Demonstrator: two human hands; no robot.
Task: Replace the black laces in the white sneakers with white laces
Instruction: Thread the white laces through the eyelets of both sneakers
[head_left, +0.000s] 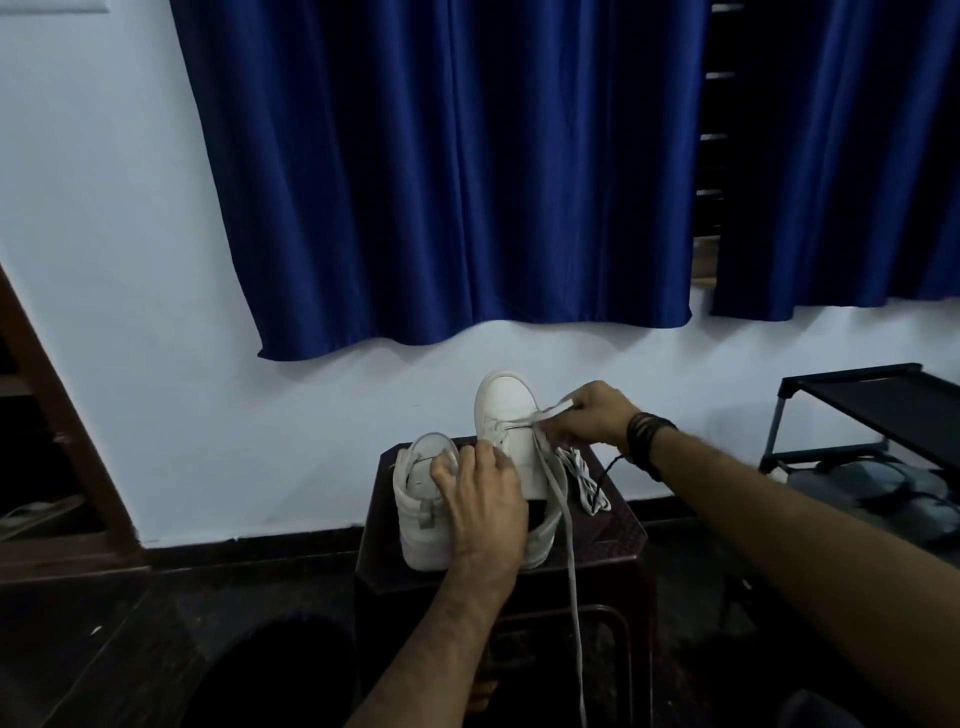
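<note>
Both forearms are bare, no sleeves in view. Just behind the right hand (589, 415), the wrist wears a stack of dark cord bracelets (649, 441) with a thin strand dangling. The left hand (483, 499) wears nothing.

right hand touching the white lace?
Touching. Head view: the right hand pinches the white lace at the tilted sneaker; the lace's end sticks out past the fingers.
</note>
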